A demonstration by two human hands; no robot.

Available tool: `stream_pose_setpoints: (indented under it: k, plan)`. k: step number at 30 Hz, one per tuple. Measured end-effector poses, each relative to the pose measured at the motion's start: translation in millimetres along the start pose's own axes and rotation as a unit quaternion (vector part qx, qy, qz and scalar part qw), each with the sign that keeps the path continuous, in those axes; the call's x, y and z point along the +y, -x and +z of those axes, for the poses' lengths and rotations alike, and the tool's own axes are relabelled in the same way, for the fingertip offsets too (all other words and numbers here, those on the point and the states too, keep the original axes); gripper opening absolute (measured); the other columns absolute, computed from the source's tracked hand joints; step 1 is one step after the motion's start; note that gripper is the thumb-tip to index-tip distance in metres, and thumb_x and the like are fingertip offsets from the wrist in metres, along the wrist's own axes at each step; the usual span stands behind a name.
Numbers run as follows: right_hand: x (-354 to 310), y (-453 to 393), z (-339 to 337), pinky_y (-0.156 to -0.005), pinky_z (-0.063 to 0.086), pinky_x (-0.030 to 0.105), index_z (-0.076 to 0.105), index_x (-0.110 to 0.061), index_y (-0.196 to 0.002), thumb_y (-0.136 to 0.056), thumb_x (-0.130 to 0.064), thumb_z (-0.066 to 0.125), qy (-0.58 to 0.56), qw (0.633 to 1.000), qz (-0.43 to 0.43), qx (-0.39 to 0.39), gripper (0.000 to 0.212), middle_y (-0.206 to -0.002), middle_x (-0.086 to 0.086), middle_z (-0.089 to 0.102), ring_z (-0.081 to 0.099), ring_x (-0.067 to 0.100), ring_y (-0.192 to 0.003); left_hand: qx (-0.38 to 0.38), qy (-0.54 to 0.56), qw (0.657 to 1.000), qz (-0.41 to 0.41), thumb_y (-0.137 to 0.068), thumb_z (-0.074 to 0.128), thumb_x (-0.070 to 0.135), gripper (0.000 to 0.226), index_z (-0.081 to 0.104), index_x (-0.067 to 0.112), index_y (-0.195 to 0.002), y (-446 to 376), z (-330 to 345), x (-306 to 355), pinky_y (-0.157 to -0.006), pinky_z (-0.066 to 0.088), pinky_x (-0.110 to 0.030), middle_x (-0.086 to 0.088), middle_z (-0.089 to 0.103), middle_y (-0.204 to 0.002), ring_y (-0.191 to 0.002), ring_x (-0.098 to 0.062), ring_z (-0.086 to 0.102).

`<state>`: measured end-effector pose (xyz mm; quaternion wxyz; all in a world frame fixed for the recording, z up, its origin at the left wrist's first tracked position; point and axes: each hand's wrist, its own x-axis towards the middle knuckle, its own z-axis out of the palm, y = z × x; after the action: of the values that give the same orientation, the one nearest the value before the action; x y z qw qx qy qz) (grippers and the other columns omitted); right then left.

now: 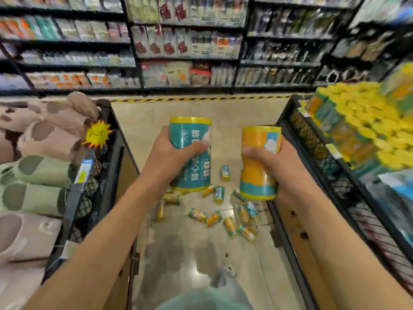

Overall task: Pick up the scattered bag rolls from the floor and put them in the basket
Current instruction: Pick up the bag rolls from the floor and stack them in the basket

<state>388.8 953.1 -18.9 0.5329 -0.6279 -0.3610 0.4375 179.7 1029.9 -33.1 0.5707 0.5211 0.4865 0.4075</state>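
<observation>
My left hand [172, 153] grips a teal bag roll [192, 139] with yellow ends, held upright at chest height. My right hand [274, 162] grips an orange bag roll [257, 173] with a teal band near its bottom. Both rolls hang above the aisle floor. Below them, several small bag rolls [214, 218] lie scattered on the beige floor [190, 249], some teal, some orange. The black wire basket [312, 139] on the right holds many yellow-topped rolls [366, 121] of the same kind.
A black wire bin [105, 157] on the left holds rolled plush blankets and carries a yellow starburst price tag [98, 134]. Dark shelves full of packaged goods [187, 45] close the aisle's far end behind a yellow-black floor stripe [201, 99]. The aisle between the bins is narrow.
</observation>
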Motion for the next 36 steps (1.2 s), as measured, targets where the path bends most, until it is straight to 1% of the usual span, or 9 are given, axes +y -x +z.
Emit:
stream_pose_setpoints:
  k: [4,6,10,18,22,25,32,34,36]
  plan:
    - [0,64,-33,-0.062,0.06,0.032,0.062,-0.009,-0.109,-0.079,-0.01,0.081,-0.025,0.997,0.0,0.068,0.035,-0.091,0.01,0.072,0.071,0.021,-0.078,-0.11,0.007,0.994,0.021,-0.065,0.084,0.031,0.064,0.056,0.012,-0.12,32,34,11,-0.068,0.059,-0.032,-0.007,0.073,-0.102,-0.084,-0.02,0.074]
    - [4,98,-53,-0.065,0.061,0.034,0.063,-0.015,-0.103,-0.08,-0.011,0.079,-0.041,0.993,0.002,0.107,0.029,-0.087,0.004,0.072,0.071,0.018,-0.075,-0.162,0.001,0.986,0.027,-0.066,0.085,0.029,0.062,0.056,0.012,-0.119,53,57,15,-0.068,0.061,-0.034,-0.006,0.073,-0.101,-0.084,-0.02,0.075]
    - [19,177,-101,-0.068,0.063,0.038,0.063,-0.018,-0.107,-0.06,-0.022,0.09,-0.067,0.977,0.011,0.201,0.054,-0.091,0.004,0.074,0.073,0.019,-0.077,-0.266,-0.02,0.963,0.03,-0.074,0.086,0.024,0.056,0.056,0.013,-0.12,101,115,12,-0.073,0.062,-0.043,-0.01,0.074,-0.105,-0.087,-0.025,0.075]
    - [75,405,-205,-0.069,0.061,0.04,0.062,-0.021,-0.111,-0.079,-0.02,0.082,-0.104,0.892,0.033,0.439,0.038,-0.095,0.002,0.075,0.074,0.023,-0.083,-0.477,-0.049,0.877,0.015,-0.074,0.084,0.023,0.047,0.06,0.016,-0.113,276,261,-17,-0.062,0.058,-0.03,0.003,0.077,-0.093,-0.08,-0.016,0.076]
    - [105,550,-240,-0.074,0.062,0.045,0.061,-0.022,-0.115,-0.078,-0.021,0.084,-0.12,0.828,0.05,0.545,0.044,-0.097,0.003,0.076,0.076,0.025,-0.087,-0.599,-0.069,0.798,0.009,-0.077,0.083,0.021,0.04,0.061,0.022,-0.11,405,328,-39,-0.068,0.06,-0.033,0.005,0.077,-0.096,-0.085,-0.015,0.075]
    - [122,647,-253,-0.067,0.061,0.035,0.061,-0.024,-0.115,-0.078,-0.019,0.084,-0.126,0.77,0.047,0.623,0.043,-0.095,-0.003,0.077,0.076,0.018,-0.083,-0.664,-0.075,0.744,-0.004,-0.073,0.086,0.024,0.048,0.061,0.019,-0.114,502,368,-53,-0.072,0.058,-0.036,0.003,0.077,-0.099,-0.086,-0.015,0.075]
    - [158,816,-245,-0.068,0.06,0.036,0.061,-0.018,-0.121,-0.069,-0.025,0.09,-0.157,0.605,0.057,0.778,0.06,-0.103,0.004,0.076,0.076,0.02,-0.084,-0.802,-0.109,0.588,-0.012,-0.069,0.089,0.027,0.055,0.06,0.023,-0.115,695,422,-83,-0.077,0.06,-0.037,0.008,0.076,-0.1,-0.085,-0.011,0.075]
    - [169,850,-237,-0.068,0.059,0.037,0.062,-0.018,-0.117,-0.058,-0.031,0.093,-0.167,0.554,0.059,0.814,0.067,-0.097,0.002,0.076,0.075,0.02,-0.082,-0.838,-0.122,0.531,-0.012,-0.06,0.093,0.034,0.067,0.06,0.021,-0.117,739,430,-91,-0.079,0.06,-0.042,0.004,0.076,-0.102,-0.087,-0.015,0.075]
    - [175,881,-229,-0.067,0.059,0.037,0.063,-0.018,-0.109,-0.058,-0.03,0.089,-0.175,0.507,0.06,0.842,0.058,-0.088,0.0,0.075,0.073,0.018,-0.077,-0.865,-0.134,0.482,-0.016,-0.051,0.096,0.038,0.077,0.059,0.022,-0.117,782,438,-98,-0.08,0.061,-0.044,0.002,0.076,-0.104,-0.088,-0.017,0.075]
